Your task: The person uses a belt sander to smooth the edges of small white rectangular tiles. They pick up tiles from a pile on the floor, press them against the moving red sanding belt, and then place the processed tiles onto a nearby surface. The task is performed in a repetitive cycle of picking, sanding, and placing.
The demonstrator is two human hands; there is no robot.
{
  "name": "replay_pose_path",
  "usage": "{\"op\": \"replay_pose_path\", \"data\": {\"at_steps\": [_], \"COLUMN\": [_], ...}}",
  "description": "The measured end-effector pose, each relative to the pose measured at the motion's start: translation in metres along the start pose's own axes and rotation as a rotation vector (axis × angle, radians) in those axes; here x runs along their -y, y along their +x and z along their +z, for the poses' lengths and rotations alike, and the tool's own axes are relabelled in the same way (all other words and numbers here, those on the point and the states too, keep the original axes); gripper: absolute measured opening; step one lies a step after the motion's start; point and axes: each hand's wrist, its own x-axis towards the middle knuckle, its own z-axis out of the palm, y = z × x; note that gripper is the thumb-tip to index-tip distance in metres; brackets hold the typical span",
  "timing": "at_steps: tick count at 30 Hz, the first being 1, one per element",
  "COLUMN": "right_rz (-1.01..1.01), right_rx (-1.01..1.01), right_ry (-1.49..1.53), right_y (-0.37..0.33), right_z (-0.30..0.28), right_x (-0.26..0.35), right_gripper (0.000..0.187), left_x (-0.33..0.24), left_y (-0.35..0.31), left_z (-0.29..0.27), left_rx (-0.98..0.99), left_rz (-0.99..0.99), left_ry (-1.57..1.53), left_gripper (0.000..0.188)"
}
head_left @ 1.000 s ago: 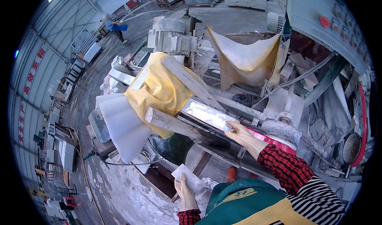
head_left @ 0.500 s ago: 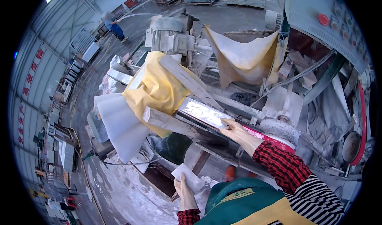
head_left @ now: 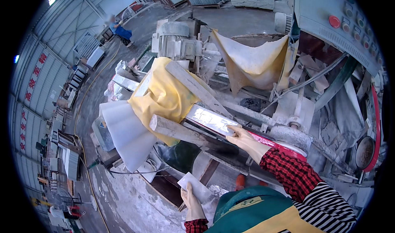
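A dust-coated machine (head_left: 242,111) spans the middle of the frame, with a grey control cabinet (head_left: 321,10) at upper right. A worker in a green-and-yellow apron (head_left: 255,210) leans in from the lower edge. A stained hanging sheet (head_left: 255,60) sags at upper centre; a yellow cloth (head_left: 170,103) drapes over the machine left of centre, beside a curved white sheet (head_left: 125,134). At upper left, a person in blue (head_left: 121,30) stands well apart. Just right of centre, the worker's right hand (head_left: 246,141) rests at the near end of a glossy pale strip (head_left: 210,120), its fingers close together; whether they grip cannot be told. A red band (head_left: 284,147) runs on beyond. At lower centre, the left hand (head_left: 191,201) pinches a flat white piece (head_left: 197,187), thumb across its face, the other fingers largely hidden.
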Motion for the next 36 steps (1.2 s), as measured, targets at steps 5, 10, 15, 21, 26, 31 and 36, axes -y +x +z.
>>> {"op": "replay_pose_path", "data": {"at_steps": [5,10,15,21,26,31,36], "right_rz": [0.010,0.033,-0.050,0.033,0.088,0.112,0.099], "right_rx": [-0.006,0.015,-0.016,-0.037,-0.188,-0.197,-0.214], "right_ry": [-0.006,-0.048,0.110,0.099,0.207,0.359,0.446], "right_y": [0.002,0.005,0.003,0.004,-0.001,-0.011,-0.016], "right_z": [0.003,-0.001,-0.004,-0.014,-0.015,-0.019,-0.022], "right_x": [0.000,0.000,-0.012,-0.019,-0.022,-0.034,-0.051], "right_gripper": [0.065,0.065,0.064,0.059,0.055,0.058,0.060], "left_x": [0.001,-0.007,-0.006,0.001,0.000,0.011,0.012], "left_y": [0.001,-0.007,-0.009,-0.009,-0.011,-0.006,-0.009], "left_z": [0.002,0.009,0.009,0.015,0.025,0.018,0.018], "left_rx": [0.028,0.037,0.030,0.006,0.022,0.018,-0.015], "left_rz": [0.016,-0.004,0.018,0.006,0.025,0.025,-0.001], "left_ry": [-0.007,-0.013,-0.034,-0.028,-0.057,-0.067,-0.080], "left_gripper": [0.041,0.041,0.042,0.041,0.039,0.040,0.039]}}
